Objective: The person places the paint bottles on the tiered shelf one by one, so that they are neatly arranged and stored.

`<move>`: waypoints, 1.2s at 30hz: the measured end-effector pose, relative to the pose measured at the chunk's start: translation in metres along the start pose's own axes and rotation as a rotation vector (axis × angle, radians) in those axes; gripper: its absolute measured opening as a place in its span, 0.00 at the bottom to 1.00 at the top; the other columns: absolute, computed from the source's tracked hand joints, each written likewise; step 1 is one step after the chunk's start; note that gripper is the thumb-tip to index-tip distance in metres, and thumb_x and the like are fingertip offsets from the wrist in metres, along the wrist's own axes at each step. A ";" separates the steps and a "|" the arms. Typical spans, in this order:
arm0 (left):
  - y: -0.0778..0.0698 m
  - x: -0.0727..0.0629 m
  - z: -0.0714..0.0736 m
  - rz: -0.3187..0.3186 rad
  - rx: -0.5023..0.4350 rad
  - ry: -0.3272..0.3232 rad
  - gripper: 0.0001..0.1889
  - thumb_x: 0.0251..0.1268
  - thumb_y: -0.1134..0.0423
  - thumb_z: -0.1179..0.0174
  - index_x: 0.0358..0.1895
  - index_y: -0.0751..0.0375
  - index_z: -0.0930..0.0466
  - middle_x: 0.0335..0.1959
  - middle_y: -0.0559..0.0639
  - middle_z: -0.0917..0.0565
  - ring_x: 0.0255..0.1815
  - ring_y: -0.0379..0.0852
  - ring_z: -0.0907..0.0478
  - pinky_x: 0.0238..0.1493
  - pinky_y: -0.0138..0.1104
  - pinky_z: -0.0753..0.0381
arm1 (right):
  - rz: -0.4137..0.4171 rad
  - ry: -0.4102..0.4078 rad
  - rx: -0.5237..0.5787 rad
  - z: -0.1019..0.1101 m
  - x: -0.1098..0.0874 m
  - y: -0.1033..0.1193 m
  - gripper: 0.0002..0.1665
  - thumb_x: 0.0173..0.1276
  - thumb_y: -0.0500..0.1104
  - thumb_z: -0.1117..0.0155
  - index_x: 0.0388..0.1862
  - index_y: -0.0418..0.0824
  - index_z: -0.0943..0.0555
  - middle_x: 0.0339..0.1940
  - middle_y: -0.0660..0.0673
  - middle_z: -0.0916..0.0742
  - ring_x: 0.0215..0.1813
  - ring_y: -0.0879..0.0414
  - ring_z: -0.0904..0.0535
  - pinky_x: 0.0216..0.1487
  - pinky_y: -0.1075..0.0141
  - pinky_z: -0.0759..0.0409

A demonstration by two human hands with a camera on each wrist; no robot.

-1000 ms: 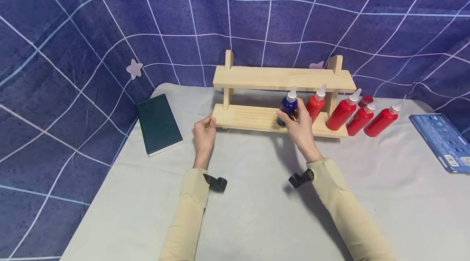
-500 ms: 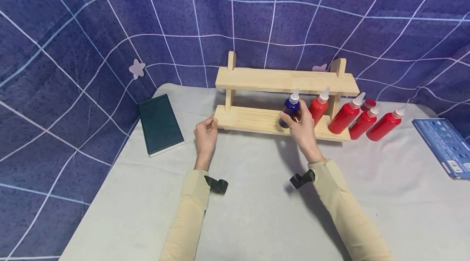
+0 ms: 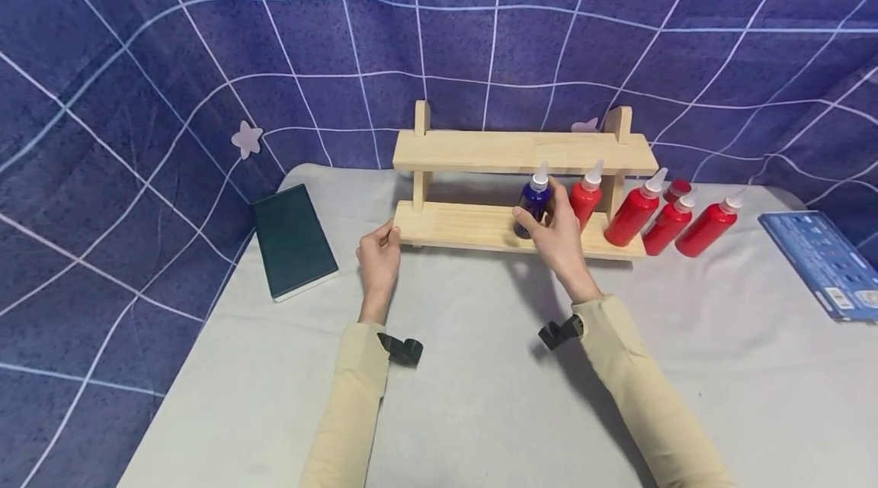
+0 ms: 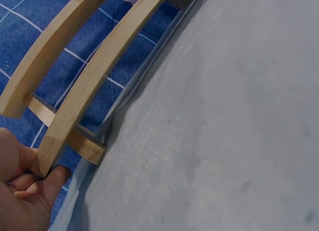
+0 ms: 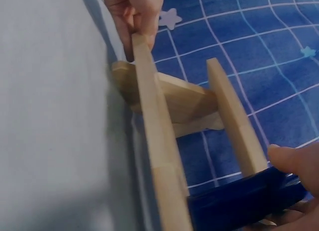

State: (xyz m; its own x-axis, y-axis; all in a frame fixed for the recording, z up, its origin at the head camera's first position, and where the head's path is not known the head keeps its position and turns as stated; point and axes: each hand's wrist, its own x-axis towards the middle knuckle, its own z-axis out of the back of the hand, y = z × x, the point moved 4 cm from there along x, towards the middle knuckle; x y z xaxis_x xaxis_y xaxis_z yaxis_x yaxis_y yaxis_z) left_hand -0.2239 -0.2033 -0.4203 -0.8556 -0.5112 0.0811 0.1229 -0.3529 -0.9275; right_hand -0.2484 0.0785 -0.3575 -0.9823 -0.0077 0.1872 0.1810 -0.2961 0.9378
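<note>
A two-tier wooden shelf (image 3: 453,223) stands at the back of the table. My left hand (image 3: 379,259) pinches the left end of its lower board; the left wrist view shows the thumb and fingers on either side of the board (image 4: 79,91). In my right hand (image 3: 561,240) I hold a blue squeeze bottle (image 3: 533,202) with a white nozzle, upright at the lower board. Whether its base touches the wood is hard to tell. Right of it, on the same board, are a red squeeze bottle (image 3: 585,202) close to my fingers and another red bottle (image 3: 632,216) at the right end.
More red bottles (image 3: 706,229) stand on the table beyond the shelf's right end, near a red round thing (image 3: 677,191). A blue printed package (image 3: 819,263) lies at far right, and a dark green book (image 3: 295,240) at left. A blue gridded cloth (image 3: 453,38) hangs behind.
</note>
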 end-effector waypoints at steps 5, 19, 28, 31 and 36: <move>0.000 -0.001 0.000 -0.016 -0.006 -0.002 0.16 0.71 0.62 0.43 0.58 0.62 0.19 0.50 0.60 0.15 0.49 0.51 0.16 0.49 0.42 0.17 | 0.074 0.009 -0.001 0.010 -0.007 0.015 0.47 0.67 0.40 0.33 0.79 0.43 0.47 0.75 0.37 0.34 0.75 0.44 0.39 0.72 0.42 0.40; 0.001 0.000 -0.003 -0.020 -0.007 -0.009 0.16 0.70 0.63 0.43 0.58 0.63 0.19 0.50 0.61 0.15 0.48 0.51 0.15 0.48 0.42 0.16 | 0.226 -0.071 0.055 0.049 -0.036 0.061 0.48 0.64 0.35 0.32 0.79 0.48 0.44 0.73 0.44 0.29 0.68 0.44 0.27 0.67 0.50 0.30; 0.000 -0.001 -0.003 -0.012 -0.021 -0.004 0.16 0.71 0.63 0.43 0.58 0.64 0.20 0.51 0.62 0.16 0.49 0.52 0.16 0.49 0.42 0.17 | 0.270 -0.149 0.193 0.085 -0.050 0.071 0.49 0.60 0.23 0.35 0.78 0.44 0.42 0.73 0.44 0.28 0.66 0.44 0.26 0.63 0.61 0.25; 0.000 -0.001 -0.002 -0.015 -0.030 -0.005 0.16 0.71 0.64 0.43 0.58 0.65 0.20 0.51 0.62 0.16 0.49 0.53 0.16 0.50 0.41 0.17 | 0.284 -0.186 0.287 0.101 -0.052 0.071 0.49 0.59 0.19 0.38 0.77 0.41 0.41 0.74 0.41 0.30 0.69 0.48 0.28 0.63 0.67 0.26; 0.000 -0.001 -0.004 -0.025 -0.027 -0.002 0.16 0.71 0.64 0.44 0.58 0.66 0.21 0.51 0.63 0.16 0.49 0.52 0.16 0.49 0.42 0.17 | 0.285 -0.273 0.351 0.129 -0.055 0.063 0.47 0.58 0.18 0.39 0.76 0.38 0.40 0.73 0.38 0.30 0.70 0.49 0.29 0.64 0.65 0.27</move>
State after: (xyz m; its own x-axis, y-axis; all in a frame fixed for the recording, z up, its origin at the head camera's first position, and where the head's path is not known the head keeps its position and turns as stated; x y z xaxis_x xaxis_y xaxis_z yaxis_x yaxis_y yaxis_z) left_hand -0.2255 -0.1992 -0.4217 -0.8574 -0.5037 0.1051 0.0877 -0.3442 -0.9348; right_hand -0.1768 0.1839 -0.2711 -0.8517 0.2217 0.4748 0.4907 0.0197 0.8711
